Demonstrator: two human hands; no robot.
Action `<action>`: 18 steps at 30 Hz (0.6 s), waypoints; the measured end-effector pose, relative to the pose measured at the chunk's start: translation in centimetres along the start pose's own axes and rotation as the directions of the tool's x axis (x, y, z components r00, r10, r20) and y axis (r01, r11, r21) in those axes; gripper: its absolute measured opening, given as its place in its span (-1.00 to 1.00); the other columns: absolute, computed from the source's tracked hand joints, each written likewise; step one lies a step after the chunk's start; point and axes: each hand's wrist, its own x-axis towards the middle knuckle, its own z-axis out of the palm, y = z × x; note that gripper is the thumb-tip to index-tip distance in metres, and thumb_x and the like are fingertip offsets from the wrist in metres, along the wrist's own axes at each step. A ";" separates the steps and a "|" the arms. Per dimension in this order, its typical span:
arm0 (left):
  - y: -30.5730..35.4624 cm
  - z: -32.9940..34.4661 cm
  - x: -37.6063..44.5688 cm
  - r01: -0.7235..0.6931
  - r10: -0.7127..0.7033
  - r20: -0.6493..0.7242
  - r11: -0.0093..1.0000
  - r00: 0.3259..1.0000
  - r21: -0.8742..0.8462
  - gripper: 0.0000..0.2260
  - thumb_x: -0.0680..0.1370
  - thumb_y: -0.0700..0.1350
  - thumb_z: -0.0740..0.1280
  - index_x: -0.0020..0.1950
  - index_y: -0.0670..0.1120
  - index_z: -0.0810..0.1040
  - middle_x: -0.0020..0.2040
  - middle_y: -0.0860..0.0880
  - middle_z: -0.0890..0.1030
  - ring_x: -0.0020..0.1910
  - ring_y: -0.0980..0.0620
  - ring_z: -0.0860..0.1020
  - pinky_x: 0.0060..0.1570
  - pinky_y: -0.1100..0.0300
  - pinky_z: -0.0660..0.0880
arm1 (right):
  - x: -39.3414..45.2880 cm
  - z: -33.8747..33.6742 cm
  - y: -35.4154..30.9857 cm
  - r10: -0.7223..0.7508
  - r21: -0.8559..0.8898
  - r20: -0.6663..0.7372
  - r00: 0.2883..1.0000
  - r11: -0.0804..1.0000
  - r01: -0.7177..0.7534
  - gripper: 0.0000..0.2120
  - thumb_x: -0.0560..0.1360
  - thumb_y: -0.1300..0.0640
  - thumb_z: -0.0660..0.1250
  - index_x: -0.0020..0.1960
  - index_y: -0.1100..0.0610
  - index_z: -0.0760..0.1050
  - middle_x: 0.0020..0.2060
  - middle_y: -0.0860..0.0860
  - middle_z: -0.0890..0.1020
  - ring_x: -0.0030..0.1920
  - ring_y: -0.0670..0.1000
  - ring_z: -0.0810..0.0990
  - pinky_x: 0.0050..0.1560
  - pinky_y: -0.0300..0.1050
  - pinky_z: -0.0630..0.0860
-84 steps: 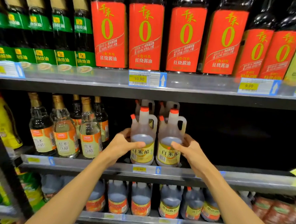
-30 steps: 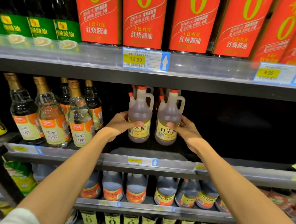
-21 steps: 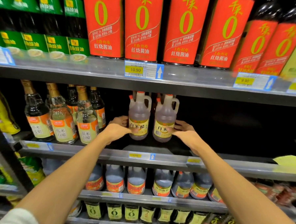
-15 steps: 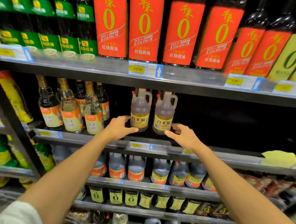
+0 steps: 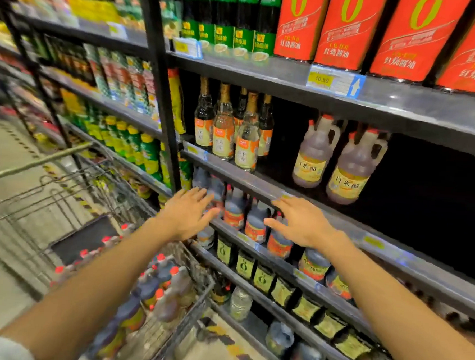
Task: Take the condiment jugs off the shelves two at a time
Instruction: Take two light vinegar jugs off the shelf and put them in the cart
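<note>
Left hand (image 5: 186, 214), right hand (image 5: 301, 223) spread, empty. Two vinegar jugs (image 5: 313, 156) at 1 o'clock; grab handles, one each, lift together.

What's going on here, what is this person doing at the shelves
A person is working along a shop shelf of condiment jugs. Right now both hands are empty: the left hand and right hand are open, fingers spread, in front of the shelf edge, touching no jug. Two yellow-labelled jugs stand side by side on the middle shelf above the hands. A wire trolley at lower left already holds several red-capped jugs. More jugs with orange labels sit on the shelf below.
</note>
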 end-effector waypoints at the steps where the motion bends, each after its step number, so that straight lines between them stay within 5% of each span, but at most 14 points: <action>1: -0.7 0.7 -1.8 0.044 -0.044 0.018 0.999 0.999 -0.004 -0.37 0.67 0.27 -0.16 0.66 -0.01 0.03 0.65 -0.07 0.10 0.63 -0.08 0.04 0.59 -0.07 0.01 | 0.4 0.3 -1.0 -0.044 0.008 0.017 0.999 0.999 0.044 -0.22 0.58 -0.42 0.01 0.59 0.09 0.27 0.53 0.08 0.38 0.50 0.13 0.35 0.48 0.07 0.29; 9: -6.3 6.1 -14.1 0.351 -0.349 0.138 0.936 0.927 0.010 -0.31 0.62 0.31 -0.23 0.67 -0.01 -0.02 0.67 -0.07 0.02 0.64 -0.09 0.01 0.58 -0.13 -0.05 | 4.9 4.4 -11.6 -0.353 0.083 0.103 0.930 0.935 0.345 -0.23 0.60 -0.41 0.05 0.59 0.11 0.26 0.56 0.07 0.34 0.53 0.10 0.32 0.47 0.06 0.33; 12: -8.3 8.0 -16.0 0.409 -0.408 0.160 0.912 0.899 0.031 -0.06 0.40 0.42 -0.50 0.66 0.00 -0.01 0.66 -0.10 0.05 0.63 -0.11 0.03 0.58 -0.16 -0.05 | 7.0 5.8 -15.2 -0.430 0.084 0.148 0.891 0.903 0.422 -0.25 0.61 -0.39 0.08 0.60 0.10 0.25 0.57 0.07 0.32 0.55 0.09 0.30 0.48 0.03 0.31; 18: -12.2 14.6 -15.1 0.499 -0.470 0.237 0.863 0.850 -0.081 -0.27 0.60 0.36 -0.26 0.66 -0.01 -0.03 0.66 -0.09 0.05 0.64 -0.10 0.02 0.59 -0.16 -0.11 | 12.5 10.7 -19.3 -0.499 0.095 0.263 0.826 0.865 0.492 -0.21 0.58 -0.44 0.06 0.61 0.07 0.22 0.57 0.04 0.33 0.55 0.08 0.31 0.47 0.03 0.33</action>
